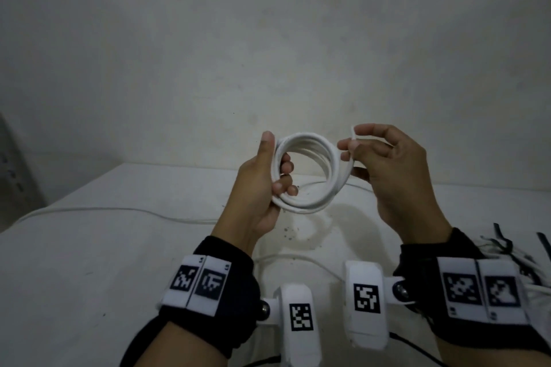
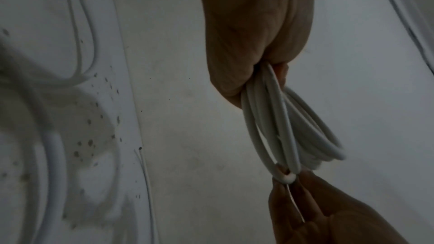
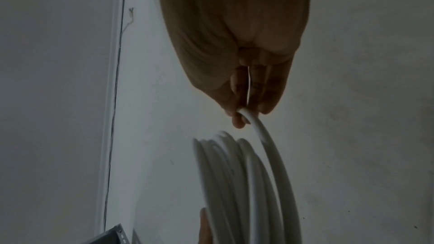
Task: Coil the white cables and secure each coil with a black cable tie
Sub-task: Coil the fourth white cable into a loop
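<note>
A coil of white cable (image 1: 310, 170) with several loops is held up above the table. My left hand (image 1: 265, 182) grips the coil's left side, thumb on the outside and fingers curled through the ring. My right hand (image 1: 387, 170) pinches the cable's free end (image 1: 353, 135) at the coil's upper right. In the left wrist view the coil (image 2: 281, 123) hangs from my left hand (image 2: 253, 40), with the right hand's fingers (image 2: 312, 209) at its far end. In the right wrist view my right hand (image 3: 237, 44) pinches the cable end (image 3: 249, 116) next to the loops (image 3: 234, 183). Black cable ties (image 1: 504, 244) lie at the right edge.
A white table (image 1: 89, 262) stands against a pale wall. Loose white cables lie on it: one (image 1: 119, 209) across the left and one (image 1: 298, 258) near my wrists. Dark specks (image 1: 287, 231) mark the tabletop under the coil. A grey object (image 1: 15, 170) stands at the far left.
</note>
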